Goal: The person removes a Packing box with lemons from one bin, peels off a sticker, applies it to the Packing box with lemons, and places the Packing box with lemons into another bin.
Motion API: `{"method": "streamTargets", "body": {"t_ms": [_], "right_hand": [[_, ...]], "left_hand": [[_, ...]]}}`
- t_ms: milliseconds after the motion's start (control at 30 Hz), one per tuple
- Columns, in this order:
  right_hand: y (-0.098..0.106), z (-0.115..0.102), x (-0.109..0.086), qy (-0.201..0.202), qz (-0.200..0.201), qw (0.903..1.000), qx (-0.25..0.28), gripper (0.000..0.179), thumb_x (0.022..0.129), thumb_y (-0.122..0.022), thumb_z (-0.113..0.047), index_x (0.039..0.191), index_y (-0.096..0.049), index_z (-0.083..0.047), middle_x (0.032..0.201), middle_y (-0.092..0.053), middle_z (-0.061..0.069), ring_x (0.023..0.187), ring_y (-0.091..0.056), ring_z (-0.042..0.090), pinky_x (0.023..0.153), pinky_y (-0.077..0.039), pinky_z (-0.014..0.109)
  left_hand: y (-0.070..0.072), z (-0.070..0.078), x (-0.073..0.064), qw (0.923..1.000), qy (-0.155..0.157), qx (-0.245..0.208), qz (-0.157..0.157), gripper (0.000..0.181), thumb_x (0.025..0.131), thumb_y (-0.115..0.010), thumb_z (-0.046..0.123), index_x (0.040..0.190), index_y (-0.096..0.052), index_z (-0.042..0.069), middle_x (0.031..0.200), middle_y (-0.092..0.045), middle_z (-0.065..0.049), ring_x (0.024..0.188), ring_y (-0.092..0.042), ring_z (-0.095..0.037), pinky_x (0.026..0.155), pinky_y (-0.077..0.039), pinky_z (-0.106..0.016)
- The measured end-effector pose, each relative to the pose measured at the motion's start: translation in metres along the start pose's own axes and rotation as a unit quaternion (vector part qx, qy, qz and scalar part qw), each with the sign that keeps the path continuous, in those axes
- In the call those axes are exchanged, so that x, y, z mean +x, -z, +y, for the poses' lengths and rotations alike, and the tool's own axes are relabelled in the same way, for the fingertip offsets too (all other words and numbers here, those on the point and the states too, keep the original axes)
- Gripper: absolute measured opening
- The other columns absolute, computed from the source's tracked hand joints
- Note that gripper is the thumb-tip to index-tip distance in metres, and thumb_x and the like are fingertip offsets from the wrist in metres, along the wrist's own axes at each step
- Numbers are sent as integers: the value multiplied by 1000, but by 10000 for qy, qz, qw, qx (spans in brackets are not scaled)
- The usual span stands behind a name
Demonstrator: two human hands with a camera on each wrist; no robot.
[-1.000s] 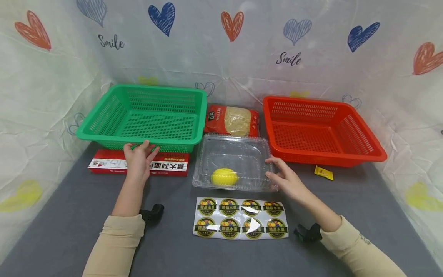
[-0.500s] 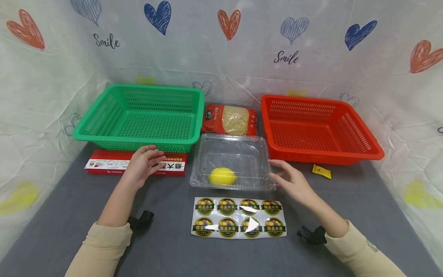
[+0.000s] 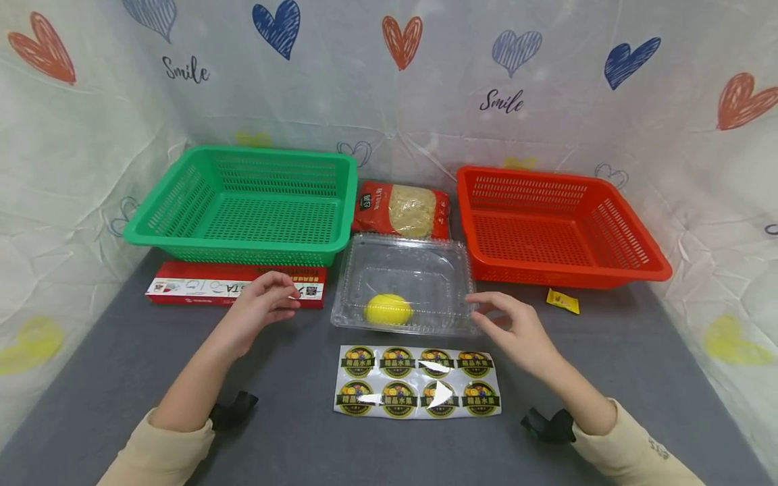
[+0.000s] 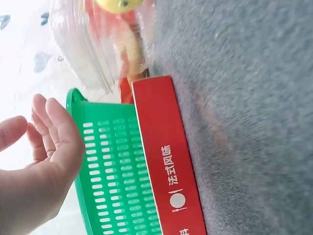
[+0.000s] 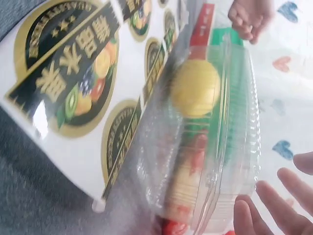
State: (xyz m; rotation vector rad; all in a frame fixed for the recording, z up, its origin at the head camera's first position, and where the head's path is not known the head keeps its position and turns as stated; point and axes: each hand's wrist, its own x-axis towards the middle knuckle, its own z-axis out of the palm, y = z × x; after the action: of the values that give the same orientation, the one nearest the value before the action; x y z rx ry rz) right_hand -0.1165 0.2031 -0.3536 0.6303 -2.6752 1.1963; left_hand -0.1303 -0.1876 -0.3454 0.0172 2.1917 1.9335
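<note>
A clear plastic clamshell box [image 3: 425,270] lies closed in the middle of the table, with a round yellow fruit [image 3: 387,310] inside at its front left. My right hand [image 3: 519,331] is at the box's right edge, fingers spread and bent a little. In the right wrist view its fingers [image 5: 276,205] show beside the lid. To the left, my left hand [image 3: 258,314] is held in front of a red pasta box [image 3: 197,287], its fingers loosely curved around nothing. A sheet of round fruit-label stickers [image 3: 418,398] lies in front of the clamshell.
A green basket [image 3: 231,250] stands back left, behind the pasta box. At the back right is a red basket [image 3: 571,273], with a small yellow packet [image 3: 562,301] in front of it. Between the baskets lies a red food bag [image 3: 413,210] with a see-through window.
My left hand has come away from the front of the green basket, moving right and toward me. My right hand stays by the clamshell's right edge, slightly shifted. The view has tilted slightly.
</note>
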Motion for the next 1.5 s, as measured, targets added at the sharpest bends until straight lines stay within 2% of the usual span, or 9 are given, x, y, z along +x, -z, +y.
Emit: {"method": "streamTargets", "body": {"t_ms": [133, 333, 500, 733, 867, 1067, 1233, 1367, 1500], "right_hand": [[-4, -5, 0, 283, 14, 9996, -87, 28, 82, -68, -7, 110, -64, -7, 108, -63, 2, 87, -57, 14, 67, -53, 32], [-10, -9, 1, 539, -110, 9969, -557, 39, 71, -78, -9, 108, -64, -9, 117, -60, 5, 97, -51, 17, 69, -53, 38], [-12, -6, 2, 470, -115, 9973, -558, 37, 72, -76, -1, 106, -65, -8, 116, -60, 6, 98, -52, 20, 69, -53, 38], [-11, 1, 6, 414, -3, 9981, -457, 35, 73, -73, 3, 105, -65, -7, 116, -60, 5, 102, -54, 22, 68, -54, 35], [-11, 2, 8, 348, 33, 9985, -425, 35, 73, -73, 4, 105, -66, -7, 116, -60, 6, 104, -54, 23, 68, -54, 36], [-10, -1, 7, 305, 190, 9988, -345, 34, 72, -73, 6, 103, -66, -6, 113, -61, 6, 103, -56, 23, 68, -54, 36], [-11, -6, 5, 459, 465, 9977, -157, 35, 70, -72, 10, 99, -68, -8, 110, -63, 3, 100, -58, 20, 67, -54, 34], [-13, -12, 3, 671, 586, 9960, 4, 33, 71, -73, 8, 99, -68, -8, 105, -65, 3, 91, -60, 17, 66, -54, 33], [-17, -18, 1, 732, 488, 9960, 175, 33, 71, -74, 5, 100, -68, -8, 99, -66, 5, 80, -61, 17, 64, -54, 35]], "left_hand": [[-6, -3, -5, 9997, -38, 169, -144, 21, 95, -47, 13, 105, -42, -6, 90, -57, -6, 84, -60, -17, 77, -51, -29], [-13, -8, -10, 9973, -160, 582, -411, 21, 94, -49, 12, 104, -44, -6, 94, -58, -15, 91, -58, -29, 77, -50, -36], [-19, -11, -13, 9953, -176, 739, -607, 20, 95, -49, 12, 104, -45, -5, 96, -57, -18, 92, -57, -32, 79, -49, -41], [-23, -16, -17, 9942, -126, 809, -691, 23, 94, -51, 14, 105, -46, -6, 98, -56, -22, 91, -57, -35, 77, -49, -39], [-26, -18, -20, 9917, -200, 1035, -730, 22, 93, -52, 12, 105, -48, -5, 98, -57, -23, 88, -58, -30, 76, -49, -39], [-31, -17, -25, 9824, -589, 1535, -892, 20, 90, -58, 12, 102, -52, -2, 92, -58, -17, 81, -59, -28, 71, -50, -38], [-34, -19, -26, 9724, -848, 1859, -1125, 19, 88, -59, 12, 102, -54, 0, 92, -60, -13, 81, -59, -23, 69, -50, -31], [-39, -22, -27, 9627, -931, 2222, -1235, 16, 87, -61, 11, 101, -57, 3, 92, -61, -5, 81, -58, -16, 68, -49, -27], [-46, -22, -27, 9498, -1035, 2592, -1411, 17, 86, -63, 11, 102, -58, 6, 92, -58, 1, 80, -56, -12, 67, -49, -26]]}}
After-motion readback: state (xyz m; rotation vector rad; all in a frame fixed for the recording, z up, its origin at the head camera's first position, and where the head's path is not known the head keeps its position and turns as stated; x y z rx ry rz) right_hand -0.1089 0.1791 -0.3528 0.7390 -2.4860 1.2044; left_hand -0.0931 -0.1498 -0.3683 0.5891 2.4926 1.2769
